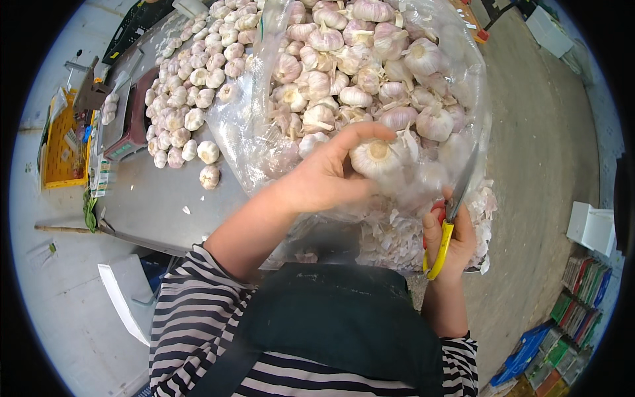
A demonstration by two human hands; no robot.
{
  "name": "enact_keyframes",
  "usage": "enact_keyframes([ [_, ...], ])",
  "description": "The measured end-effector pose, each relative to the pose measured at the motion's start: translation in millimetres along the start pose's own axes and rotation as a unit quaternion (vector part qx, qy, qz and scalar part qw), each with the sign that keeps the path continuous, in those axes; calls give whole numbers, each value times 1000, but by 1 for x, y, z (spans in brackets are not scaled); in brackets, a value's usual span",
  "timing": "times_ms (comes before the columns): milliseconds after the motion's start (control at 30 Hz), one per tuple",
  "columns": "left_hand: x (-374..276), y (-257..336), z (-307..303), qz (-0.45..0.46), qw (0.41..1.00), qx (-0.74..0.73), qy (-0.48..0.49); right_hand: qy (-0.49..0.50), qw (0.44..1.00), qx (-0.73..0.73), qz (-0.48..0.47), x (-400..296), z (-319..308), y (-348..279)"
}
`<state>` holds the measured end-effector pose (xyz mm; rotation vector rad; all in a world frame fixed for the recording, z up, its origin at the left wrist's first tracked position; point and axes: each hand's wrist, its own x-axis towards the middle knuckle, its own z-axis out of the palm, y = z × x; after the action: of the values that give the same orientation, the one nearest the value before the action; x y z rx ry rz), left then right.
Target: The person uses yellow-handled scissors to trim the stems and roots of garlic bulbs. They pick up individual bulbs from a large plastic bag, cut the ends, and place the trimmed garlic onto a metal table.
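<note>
My left hand [330, 171] is shut around a garlic bulb [376, 158], its flat root end facing up, over the near edge of a clear plastic bag [238, 119]. Many untrimmed garlic bulbs [357, 97] fill the bag. In my right hand [459, 238] are scissors [449, 221] with yellow and red handles, their blades pointing up and away. Papery garlic skins [397, 238] lie heaped below the bag, near my apron. To the left, a pile of cleaner bulbs [188, 94] covers part of the metal table [163, 208].
A dark red scale [134, 114] with a metal pan stands left of the cleaner bulbs, with a small bagged stack of garlic [109, 108] on it. A yellow crate [64, 149] is farther left. Stacked crates [580, 302] stand on the floor at right, below a white box [590, 227].
</note>
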<state>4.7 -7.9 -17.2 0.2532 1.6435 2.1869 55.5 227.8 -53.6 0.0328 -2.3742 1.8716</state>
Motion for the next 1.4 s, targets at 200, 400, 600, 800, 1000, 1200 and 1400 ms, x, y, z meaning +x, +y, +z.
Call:
enact_keyframes([
  [200,-7,7,19,13,975,-210,77,-50,987,-118,-94,5,0,-13],
  [400,0,11,28,-74,936,-329,100,-55,968,-182,-163,3,1,-13],
  [600,-1,4,44,-112,936,-276,186,-42,924,-306,-225,13,8,-29],
  [800,-4,3,55,-81,965,-177,174,-52,910,-320,-259,17,13,-24],
  [1000,-6,0,42,-105,950,-245,164,-77,942,-244,-216,14,13,-11],
  [1200,-21,27,-42,129,820,-520,200,-22,989,-114,-93,12,3,-7],
  [1400,-10,-4,-56,12,870,418,262,-35,999,-26,-20,5,16,0],
])
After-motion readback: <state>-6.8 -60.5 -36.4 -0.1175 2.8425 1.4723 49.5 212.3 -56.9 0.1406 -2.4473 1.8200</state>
